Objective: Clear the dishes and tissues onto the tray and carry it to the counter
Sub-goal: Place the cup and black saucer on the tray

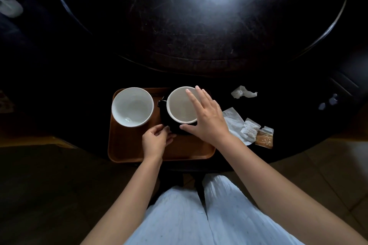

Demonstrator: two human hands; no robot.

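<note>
Right hand [205, 117] spread open over bowl [180, 105].

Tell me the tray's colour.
Brown, an orange-tinted brown; the tray shows clearly in the head view.

left hand [157, 141] fingers curled, right hand [205, 117] flat, fingers spread

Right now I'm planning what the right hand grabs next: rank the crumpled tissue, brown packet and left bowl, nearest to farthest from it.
From the right hand:
1. Brown packet, just to its right on the table.
2. Crumpled tissue, farther back on the right.
3. Left bowl, across the tray.
</note>
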